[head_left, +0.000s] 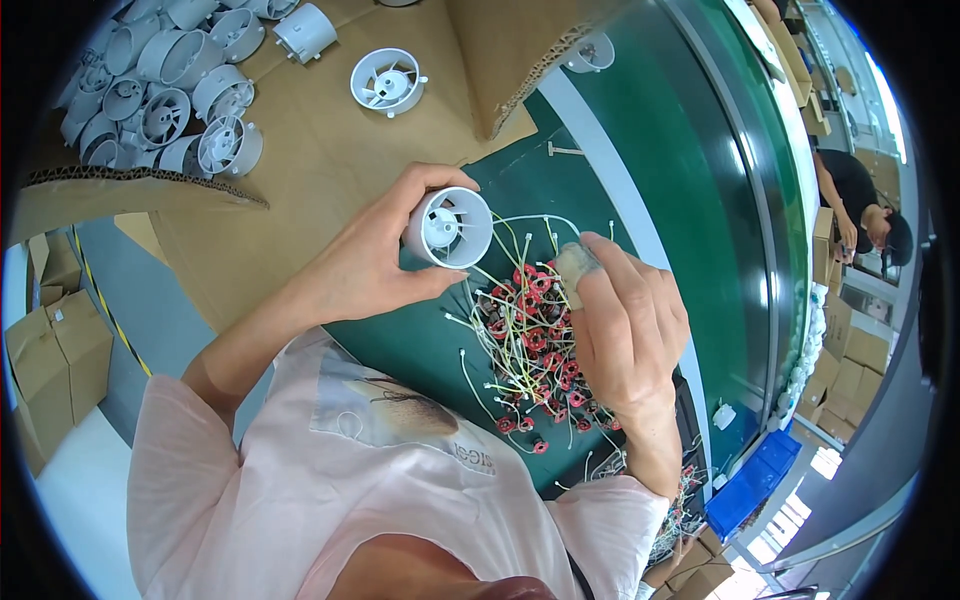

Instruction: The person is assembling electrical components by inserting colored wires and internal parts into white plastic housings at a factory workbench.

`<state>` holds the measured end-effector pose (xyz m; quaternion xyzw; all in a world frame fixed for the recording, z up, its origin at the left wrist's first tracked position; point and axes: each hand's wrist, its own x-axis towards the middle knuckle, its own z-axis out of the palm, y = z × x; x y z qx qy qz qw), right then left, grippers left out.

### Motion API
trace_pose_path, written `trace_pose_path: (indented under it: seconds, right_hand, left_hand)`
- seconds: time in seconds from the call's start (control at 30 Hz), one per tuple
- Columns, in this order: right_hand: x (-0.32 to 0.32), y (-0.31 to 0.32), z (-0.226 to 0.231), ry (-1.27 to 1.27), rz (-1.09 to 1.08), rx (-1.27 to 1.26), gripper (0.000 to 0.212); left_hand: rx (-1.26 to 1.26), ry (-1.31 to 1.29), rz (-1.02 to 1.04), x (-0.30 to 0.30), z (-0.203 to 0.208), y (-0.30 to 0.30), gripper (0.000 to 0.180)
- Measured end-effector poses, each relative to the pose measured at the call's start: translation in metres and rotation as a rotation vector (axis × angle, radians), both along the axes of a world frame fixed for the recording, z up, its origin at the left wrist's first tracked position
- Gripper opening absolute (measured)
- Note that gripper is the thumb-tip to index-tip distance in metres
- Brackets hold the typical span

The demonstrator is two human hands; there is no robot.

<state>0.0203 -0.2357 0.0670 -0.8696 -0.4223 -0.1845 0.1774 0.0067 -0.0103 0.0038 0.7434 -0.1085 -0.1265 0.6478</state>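
Note:
My left hand (385, 250) is closed around a white plastic cylinder-shaped housing (450, 228), its open end turned up and showing a round hub with thin vanes inside. My right hand (630, 320) is curled over a heap of small red-and-black coil parts with thin wires (540, 350). A pale beige covering (576, 268) shows at its fingertips. One white wire (540, 217) arches from beside the housing toward these fingers. What the right fingers pinch, if anything, is hidden.
Several similar white housings (170, 60) are piled in a cardboard box at the far left; one (388, 82) stands alone on the cardboard (310, 130). A green conveyor belt (690, 200) runs along the right, near a blue bin (755, 485). Another person (860, 200) works beyond it.

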Motion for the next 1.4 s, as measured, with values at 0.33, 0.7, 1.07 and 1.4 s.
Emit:
trace_pose_path:
  seconds: [0.33,0.7,1.07,1.4]
  right_hand:
    - [0.012,0.008,0.002,-0.12,0.068,-0.149,0.028]
    - [-0.005,0.025,0.027,-0.061,0.126,-0.371,0.026]
    - [-0.023,0.047,0.026,0.051,0.254,-0.158,0.023]
    - [0.001,0.041,0.016,0.405,0.344,0.274,0.027]
  left_hand:
    - [0.023,0.01,0.011,0.0,0.004,-0.003,0.061]
    - [0.14,-0.111,0.091,0.001,0.007,-0.007,0.062]
    - [0.117,-0.351,0.188,0.0,-0.011,-0.008,0.061]
    - [0.121,-0.401,0.159,0.003,-0.008,-0.004,0.06]
